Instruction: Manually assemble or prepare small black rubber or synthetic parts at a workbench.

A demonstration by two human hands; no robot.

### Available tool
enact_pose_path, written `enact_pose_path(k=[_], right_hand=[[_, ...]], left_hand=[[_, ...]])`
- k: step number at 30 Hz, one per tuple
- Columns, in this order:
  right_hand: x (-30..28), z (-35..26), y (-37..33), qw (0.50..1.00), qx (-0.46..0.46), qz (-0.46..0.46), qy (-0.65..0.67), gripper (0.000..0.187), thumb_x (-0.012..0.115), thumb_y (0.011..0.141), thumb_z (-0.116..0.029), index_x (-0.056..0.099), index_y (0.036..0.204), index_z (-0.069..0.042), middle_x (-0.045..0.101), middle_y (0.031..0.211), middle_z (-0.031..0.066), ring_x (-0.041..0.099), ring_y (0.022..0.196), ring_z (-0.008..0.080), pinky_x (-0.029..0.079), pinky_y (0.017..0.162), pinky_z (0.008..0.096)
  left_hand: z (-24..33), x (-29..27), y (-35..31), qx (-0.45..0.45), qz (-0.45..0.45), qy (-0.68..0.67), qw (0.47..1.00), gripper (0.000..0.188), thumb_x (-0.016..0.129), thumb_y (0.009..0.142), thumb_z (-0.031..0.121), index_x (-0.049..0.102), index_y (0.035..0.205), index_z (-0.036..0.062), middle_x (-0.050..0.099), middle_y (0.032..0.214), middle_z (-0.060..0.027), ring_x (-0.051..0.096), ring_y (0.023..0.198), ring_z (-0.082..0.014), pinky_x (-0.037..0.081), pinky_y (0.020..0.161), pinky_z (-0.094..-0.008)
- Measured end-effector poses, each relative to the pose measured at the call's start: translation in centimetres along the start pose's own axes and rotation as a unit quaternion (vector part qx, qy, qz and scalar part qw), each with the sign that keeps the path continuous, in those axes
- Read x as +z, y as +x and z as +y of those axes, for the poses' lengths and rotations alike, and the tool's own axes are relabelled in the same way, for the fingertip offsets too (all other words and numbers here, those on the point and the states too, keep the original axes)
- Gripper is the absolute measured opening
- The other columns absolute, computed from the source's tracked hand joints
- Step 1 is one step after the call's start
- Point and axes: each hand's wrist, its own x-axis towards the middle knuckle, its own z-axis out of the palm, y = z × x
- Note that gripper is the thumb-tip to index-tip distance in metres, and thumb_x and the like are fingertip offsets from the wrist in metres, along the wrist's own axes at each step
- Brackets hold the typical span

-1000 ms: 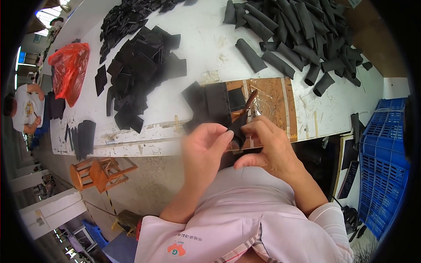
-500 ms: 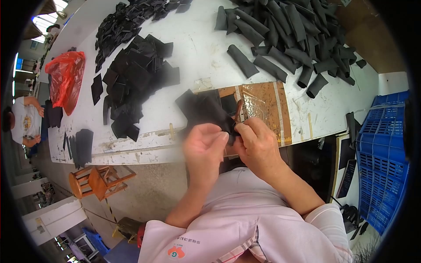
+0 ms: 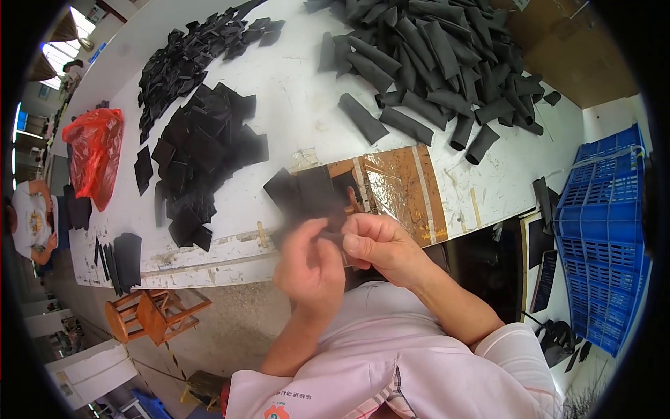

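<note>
Two bare hands meet above the near edge of a white worktable [image 3: 300, 119], where a person in a pale top [image 3: 349, 349] works with a small dark piece [image 3: 333, 238]. The right hand [image 3: 387, 248] pinches it between thumb and bunched fingers; the piece sits in the space between the hands, just in front of a brown board [image 3: 408, 195]. Blurred, the left hand [image 3: 309, 269] curls its fingers toward the same piece; whether they grip it cannot be told from this view.

Beyond the hands, a slim brown item [image 3: 352, 200] lies near the board's left part, beside flat black sheets [image 3: 315, 188]. Farther left spreads a heap of black squares [image 3: 209, 133], with a pile of smaller black pieces [image 3: 178, 70] behind it. Dark grey tubes [image 3: 447, 56] crowd the table's far right. At far left, a red plastic bag [image 3: 96, 157] rests on the table, near a seated co-worker [image 3: 31, 216]; blue plastic crates [image 3: 600, 237] stand at right.
</note>
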Motion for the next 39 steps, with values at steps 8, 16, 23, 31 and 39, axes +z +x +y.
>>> enact_pose_path(k=[8,16,23,31,39], right_hand=[[-0.6,0.1,-0.2,0.994,-0.089,0.008,-0.064,0.016,0.054,0.086,-0.018,0.051,0.076,-0.005,0.049,0.073,-0.0025,0.045,0.065,0.0046,0.041,0.057,0.0168],[0.0,-2.3,-0.6,0.854,-0.313,0.015,-0.416,0.011,0.059,0.078,-0.006,0.049,0.075,-0.003,0.045,0.071,0.0037,0.048,0.063,0.0135,0.041,0.052,0.0276],[2.2,-4.5,-2.0,0.862,-0.226,0.069,-0.449,0.011,0.056,0.081,-0.006,0.048,0.074,-0.002,0.046,0.069,0.0055,0.047,0.060,0.0145,0.040,0.050,0.0297],[4.2,-7.8,-2.7,0.878,-0.257,-0.034,-0.402,0.017,0.055,0.083,-0.013,0.049,0.072,-0.003,0.046,0.069,0.0036,0.045,0.062,0.0139,0.036,0.055,0.0271],[2.4,-9.3,0.9,0.972,-0.050,-0.010,-0.231,0.027,0.055,0.085,-0.027,0.053,0.071,-0.004,0.045,0.061,-0.0039,0.039,0.054,0.0050,0.034,0.049,0.0206]], left_hand=[[1.5,-3.4,2.3,-0.416,-0.252,-0.653,0.581,0.043,0.043,0.066,-0.017,0.038,0.108,-0.0092,0.057,0.078,-0.0191,0.041,0.040,-0.0036,0.030,0.032,-0.0167],[2.1,-0.9,-0.1,-0.108,-0.068,-0.198,0.972,0.024,0.066,0.076,0.008,0.057,0.093,-0.0054,0.057,0.084,-0.0133,0.053,0.056,-0.0084,0.042,0.046,-0.0163],[4.5,-0.7,1.5,-0.215,-0.050,-0.357,0.908,0.015,0.062,0.078,0.003,0.052,0.087,-0.0040,0.056,0.087,-0.0177,0.053,0.054,-0.0092,0.043,0.045,-0.0176],[5.2,-2.4,5.2,-0.259,-0.267,-0.732,0.570,0.036,0.068,0.071,0.003,0.041,0.095,0.0008,0.057,0.070,-0.0115,0.041,0.044,-0.0048,0.026,0.035,-0.0161],[3.3,-1.0,8.0,-0.349,-0.300,-0.830,0.316,0.045,0.046,0.086,0.005,0.028,0.126,-0.0026,0.053,0.090,-0.0146,0.028,0.031,-0.0042,0.031,0.030,-0.0173]])
